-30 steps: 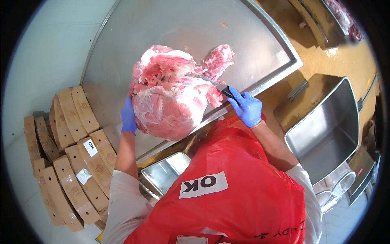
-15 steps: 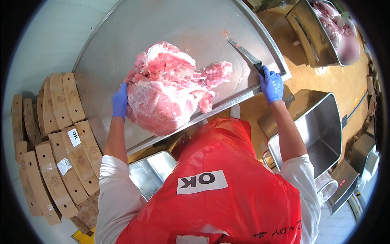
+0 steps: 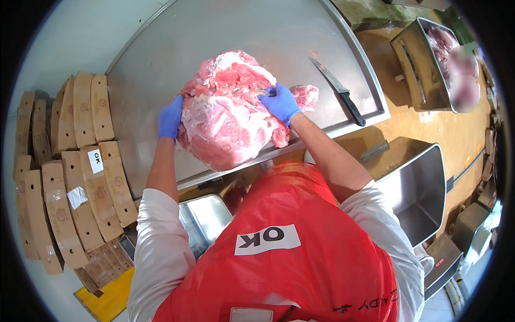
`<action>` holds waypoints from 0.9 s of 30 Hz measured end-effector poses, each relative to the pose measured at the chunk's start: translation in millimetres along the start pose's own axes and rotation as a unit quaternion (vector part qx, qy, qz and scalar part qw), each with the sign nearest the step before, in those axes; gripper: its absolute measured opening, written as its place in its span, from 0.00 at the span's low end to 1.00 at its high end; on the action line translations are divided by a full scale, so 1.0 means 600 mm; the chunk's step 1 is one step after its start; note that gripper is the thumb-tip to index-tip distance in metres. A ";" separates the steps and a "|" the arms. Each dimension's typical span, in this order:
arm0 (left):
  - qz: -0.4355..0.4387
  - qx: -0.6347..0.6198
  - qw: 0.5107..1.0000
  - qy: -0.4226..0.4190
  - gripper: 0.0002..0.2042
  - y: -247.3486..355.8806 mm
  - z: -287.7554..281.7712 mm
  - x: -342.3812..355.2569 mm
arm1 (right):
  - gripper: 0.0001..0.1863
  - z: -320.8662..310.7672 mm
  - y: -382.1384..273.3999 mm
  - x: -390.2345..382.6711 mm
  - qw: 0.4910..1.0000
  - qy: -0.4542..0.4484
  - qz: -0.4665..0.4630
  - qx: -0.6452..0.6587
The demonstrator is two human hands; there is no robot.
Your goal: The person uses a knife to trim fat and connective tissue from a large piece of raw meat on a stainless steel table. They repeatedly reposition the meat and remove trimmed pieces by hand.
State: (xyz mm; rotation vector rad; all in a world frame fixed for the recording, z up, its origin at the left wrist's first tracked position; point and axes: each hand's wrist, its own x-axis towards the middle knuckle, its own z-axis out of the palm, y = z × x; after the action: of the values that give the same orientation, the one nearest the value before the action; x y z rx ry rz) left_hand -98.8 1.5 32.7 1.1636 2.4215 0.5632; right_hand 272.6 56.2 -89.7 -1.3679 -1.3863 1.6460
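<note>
Pinching, as it seems, at the torn upper right of the large raw meat joint (image 3: 222, 126), the right hand (image 3: 280, 103) has thumb and fingers bent in on either side of a pale bit of flesh. The left hand (image 3: 171, 118) lies against the joint's left flank; its fingertips are hidden, so whether they grip or only press I cannot tell. The joint sits by the table's near edge, its opened side toward the far edge. Just beyond the right hand is a smaller meat piece (image 3: 306, 97); the wrist and glove hide whether it joins the rest. The black-handled butcher's knife (image 3: 339, 92) lies loose on the table (image 3: 284, 32), its handle near the right corner and its tip toward the far edge. Off the right edge stands a deep steel bin (image 3: 416, 188); off the left, stacked cardboard boxes (image 3: 88, 209).

The step in hand looks like two-handed handling of the joint, with cutting paused. The next move probably calls for a firm hold on both sides, since wet meat may slip.

Half a second earlier the right hand held the knife well apart from the joint; now the knife is down and that hand is on the meat, while the left keeps its side.
</note>
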 end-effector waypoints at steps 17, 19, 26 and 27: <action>-0.002 -0.020 1.000 -0.005 0.33 0.030 0.005 -0.002 | 0.24 -0.003 -0.032 -0.013 0.989 0.011 -0.010 -0.146; 0.003 -0.014 1.000 0.011 0.33 0.037 -0.003 -0.009 | 0.22 -0.009 -0.032 -0.017 0.973 -0.007 -0.016 -0.229; -0.024 0.065 0.998 -0.015 0.32 0.054 -0.012 0.004 | 0.24 0.007 -0.038 -0.047 0.949 0.035 -0.055 -0.310; -0.025 0.057 0.998 -0.029 0.32 0.054 -0.018 0.002 | 0.23 0.017 -0.037 -0.065 0.956 0.071 -0.072 -0.277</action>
State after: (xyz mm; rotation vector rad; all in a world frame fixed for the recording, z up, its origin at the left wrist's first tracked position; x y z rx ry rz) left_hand -84.2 19.3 58.3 1.1436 2.4538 0.3739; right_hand 271.2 24.2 -56.2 -1.5986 -1.8941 1.0776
